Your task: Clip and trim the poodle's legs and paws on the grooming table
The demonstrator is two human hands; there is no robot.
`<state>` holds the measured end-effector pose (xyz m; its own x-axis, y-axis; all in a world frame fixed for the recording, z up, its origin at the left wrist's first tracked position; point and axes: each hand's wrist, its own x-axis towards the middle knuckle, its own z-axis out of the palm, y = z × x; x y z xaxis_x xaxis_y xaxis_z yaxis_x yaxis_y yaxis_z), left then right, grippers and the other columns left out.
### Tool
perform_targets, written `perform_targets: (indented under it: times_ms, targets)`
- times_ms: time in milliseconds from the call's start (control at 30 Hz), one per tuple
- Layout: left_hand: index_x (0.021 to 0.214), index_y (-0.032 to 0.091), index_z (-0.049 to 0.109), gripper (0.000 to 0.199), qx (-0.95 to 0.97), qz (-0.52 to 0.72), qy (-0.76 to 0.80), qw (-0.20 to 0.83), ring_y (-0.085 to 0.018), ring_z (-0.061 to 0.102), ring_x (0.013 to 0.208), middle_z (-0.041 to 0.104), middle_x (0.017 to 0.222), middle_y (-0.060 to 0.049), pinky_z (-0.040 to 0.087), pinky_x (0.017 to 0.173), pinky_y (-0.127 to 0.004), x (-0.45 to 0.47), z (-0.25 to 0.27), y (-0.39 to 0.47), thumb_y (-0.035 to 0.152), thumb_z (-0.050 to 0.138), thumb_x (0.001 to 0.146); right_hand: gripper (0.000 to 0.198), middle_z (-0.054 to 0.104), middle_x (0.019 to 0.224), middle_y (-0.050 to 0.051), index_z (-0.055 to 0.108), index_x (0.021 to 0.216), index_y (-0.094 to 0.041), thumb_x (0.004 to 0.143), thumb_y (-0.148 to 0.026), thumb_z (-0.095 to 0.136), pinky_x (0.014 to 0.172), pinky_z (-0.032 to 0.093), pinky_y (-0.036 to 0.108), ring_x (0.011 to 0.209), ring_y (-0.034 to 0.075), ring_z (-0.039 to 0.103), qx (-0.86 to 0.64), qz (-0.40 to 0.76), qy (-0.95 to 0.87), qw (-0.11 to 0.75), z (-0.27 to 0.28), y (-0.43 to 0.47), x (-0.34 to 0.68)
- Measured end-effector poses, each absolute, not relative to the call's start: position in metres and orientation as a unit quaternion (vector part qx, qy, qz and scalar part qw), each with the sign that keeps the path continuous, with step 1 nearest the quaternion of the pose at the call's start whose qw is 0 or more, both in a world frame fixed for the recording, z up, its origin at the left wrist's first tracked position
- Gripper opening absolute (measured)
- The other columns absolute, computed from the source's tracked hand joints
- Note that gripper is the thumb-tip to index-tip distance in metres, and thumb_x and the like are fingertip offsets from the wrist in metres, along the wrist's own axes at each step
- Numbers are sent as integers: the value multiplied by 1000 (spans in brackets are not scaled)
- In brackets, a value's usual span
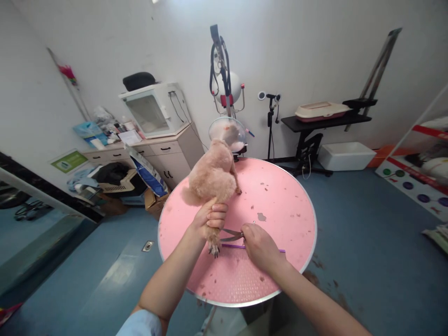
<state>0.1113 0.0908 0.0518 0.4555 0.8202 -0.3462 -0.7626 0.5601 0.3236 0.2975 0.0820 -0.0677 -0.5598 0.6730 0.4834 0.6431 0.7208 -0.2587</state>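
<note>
A light-brown curly-coated dog (210,172) stands on a round pink grooming table (280,205), facing away and wearing a clear cone collar (224,130). My left hand (213,215) is wrapped round one of its legs, with the furry paw (213,246) and dark claws showing below my fingers. In my right hand (259,242) is a pair of scissors (233,234), blades parted and pointing left at the fur just above the paw. A purple-backed metal comb (234,252) lies on the table, partly covered by my right hand.
Tufts of cut hair (262,217) dot the tabletop. Behind the dog rises a grooming post with black straps (222,60). A cabinet (168,154) bearing a white glass-fronted box (150,112) stands back left; a black table (325,122) with a litter tray (322,111) is back right.
</note>
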Motion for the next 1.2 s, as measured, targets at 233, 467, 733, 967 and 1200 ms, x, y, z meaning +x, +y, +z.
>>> perform_targets:
  times_ms: [233, 467, 733, 967, 1200]
  targets:
    - [59, 18, 34, 46, 50, 432, 253, 864, -3, 27, 26, 23, 41, 8, 18, 25, -9, 109, 50, 91, 40, 27, 99, 24, 55, 75, 5, 50, 83, -18, 86, 2, 37, 65, 35, 31, 69, 20, 47, -363, -63, -881, 296, -64, 82, 300]
    - [58, 17, 33, 48, 78, 404, 282, 867, -2, 13, 28, 12, 42, 10, 13, 27, -9, 109, 52, 94, 41, 25, 99, 21, 58, 86, 8, 54, 89, -15, 86, 1, 40, 74, 38, 33, 77, 21, 49, -373, -84, -878, 287, -59, 89, 307]
    - [58, 17, 33, 44, 81, 388, 296, 869, -2, 14, 27, 14, 42, 10, 13, 28, -10, 111, 52, 97, 38, 34, 97, 24, 57, 79, 7, 55, 85, -17, 90, -3, 37, 72, 39, 33, 74, 22, 48, -368, -110, -882, 274, -55, 90, 319]
    - [56, 17, 31, 46, 111, 374, 351, 851, -2, 14, 26, 13, 41, 11, 10, 28, -11, 116, 57, 100, 36, 27, 98, 21, 59, 84, 9, 56, 88, -16, 89, -3, 40, 81, 40, 37, 80, 24, 50, -361, -124, -885, 265, -44, 91, 318]
    - [71, 12, 49, 29, 171, 381, 303, 857, -3, 23, 33, 28, 50, 8, 20, 33, -13, 116, 35, 113, 29, 43, 93, 24, 58, 78, 5, 52, 83, -19, 83, 1, 38, 65, 39, 29, 71, 19, 53, -391, -5, -886, 249, -61, 80, 335]
